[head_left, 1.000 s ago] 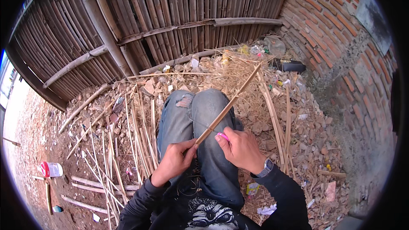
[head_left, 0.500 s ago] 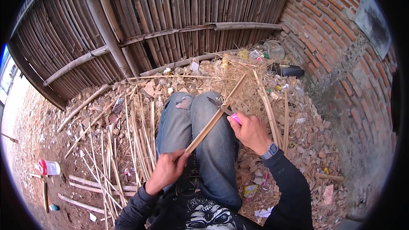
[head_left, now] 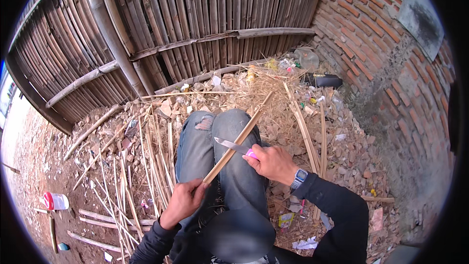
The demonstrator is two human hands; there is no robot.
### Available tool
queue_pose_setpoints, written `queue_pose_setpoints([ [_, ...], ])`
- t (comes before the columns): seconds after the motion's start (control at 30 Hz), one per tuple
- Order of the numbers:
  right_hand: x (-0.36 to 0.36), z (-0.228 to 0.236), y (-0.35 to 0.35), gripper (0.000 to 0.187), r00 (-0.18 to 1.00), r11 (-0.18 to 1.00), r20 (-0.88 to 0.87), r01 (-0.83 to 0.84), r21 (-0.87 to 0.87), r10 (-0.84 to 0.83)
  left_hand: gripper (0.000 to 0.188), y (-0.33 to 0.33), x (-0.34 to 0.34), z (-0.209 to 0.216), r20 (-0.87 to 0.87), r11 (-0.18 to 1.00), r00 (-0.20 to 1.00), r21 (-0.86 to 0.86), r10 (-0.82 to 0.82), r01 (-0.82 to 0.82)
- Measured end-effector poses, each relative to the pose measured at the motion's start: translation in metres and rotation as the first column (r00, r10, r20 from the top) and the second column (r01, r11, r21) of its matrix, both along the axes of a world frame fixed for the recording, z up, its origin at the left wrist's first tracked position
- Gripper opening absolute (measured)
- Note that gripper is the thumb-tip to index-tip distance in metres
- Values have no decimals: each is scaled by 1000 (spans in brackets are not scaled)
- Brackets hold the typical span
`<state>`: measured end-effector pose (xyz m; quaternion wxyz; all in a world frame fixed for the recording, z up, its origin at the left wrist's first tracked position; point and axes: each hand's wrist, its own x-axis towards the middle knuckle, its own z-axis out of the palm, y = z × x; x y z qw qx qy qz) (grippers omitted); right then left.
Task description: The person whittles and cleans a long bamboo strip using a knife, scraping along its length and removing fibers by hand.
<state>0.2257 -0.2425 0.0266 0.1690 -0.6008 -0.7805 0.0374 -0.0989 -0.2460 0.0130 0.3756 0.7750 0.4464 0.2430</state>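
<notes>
My left hand [head_left: 186, 200] grips the near end of a long, pale bamboo strip [head_left: 244, 133], which slants up and to the right across my jeans [head_left: 198, 144]. In my right hand [head_left: 273, 163] is a knife [head_left: 231, 144] with a pink handle, its blade pointing left and lying across the strip about midway along. My right fingers wrap round the handle and hide part of it. A watch [head_left: 299, 178] sits on my right wrist.
Split bamboo strips [head_left: 155, 166] lie on the left, and more strips [head_left: 304, 129] on the right. A bamboo fence [head_left: 195, 10] stands ahead, a brick wall [head_left: 386, 68] at right. Rubble, straw and litter cover the ground. A white tub with red lid [head_left: 56, 201] lies far left.
The knife has slid down the bamboo strip toward my left hand, and its blade now points more to the left. My right hand has moved nearer and slightly left.
</notes>
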Motion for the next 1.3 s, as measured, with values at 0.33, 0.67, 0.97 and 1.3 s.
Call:
queue_pose_setpoints([
  [0.33,7,-2,7,41,994,991,10,104,80,-105,30,-3,-12,7,14,981,1000,-192,-25,28],
  [0.67,-7,19,-7,39,992,991,-114,60,119,-47,31,-1,-15,-1,177,888,984,-453,7,75],
  [0.97,11,15,12,42,984,986,-62,167,15,-166,33,-1,-12,1,278,767,958,-628,65,131],
  [1.3,23,13,13,39,992,988,-8,127,86,-127,33,1,-20,-2,294,728,953,-669,74,150],
])
